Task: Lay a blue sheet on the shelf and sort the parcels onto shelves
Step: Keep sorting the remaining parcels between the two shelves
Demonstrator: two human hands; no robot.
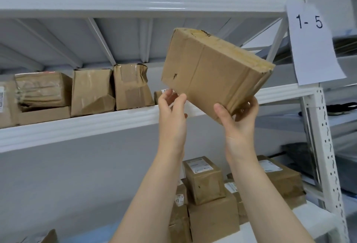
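**A:** How is it held?

**B:** The right hand (239, 119) clamps the lower right corner of the cardboard parcel (212, 69). Its thumb lies flat on the near face, and its fingers wrap round behind the taped end, mostly hidden. The left hand (172, 111) is at the lower left corner, with the thumb tip on the bottom edge and the fingers bent beneath. I cannot tell whether it pinches the parcel or only props it.

**A:** Where is the parcel?

**B:** It is raised in front of the right stretch of the upper shelf (77, 127), not resting on it. It is tilted, the top edge sloping down to the right, and the top face is scuffed and torn at the far corner.

**A:** What is behind it?

**B:** A small parcel (157, 96) sits just behind the left fingers. Only a sliver of it and a scrap of label show. To its left, a row of crumpled cartons (92, 92) stands along the shelf, and the leftmost carton (5, 103) is cut off by the frame.

**A:** And farther out?

**B:** A paper sign (313, 44) reading "1- 5" hangs on the perforated upright (326, 146) at the right. Below, a stack of labelled parcels (204, 181) is partly covered by the forearms, and the labels are too small to read. Dark items (343, 107) on the next rack to the right are too blurred to name. A carton corner (46, 237) is clipped at the bottom left.
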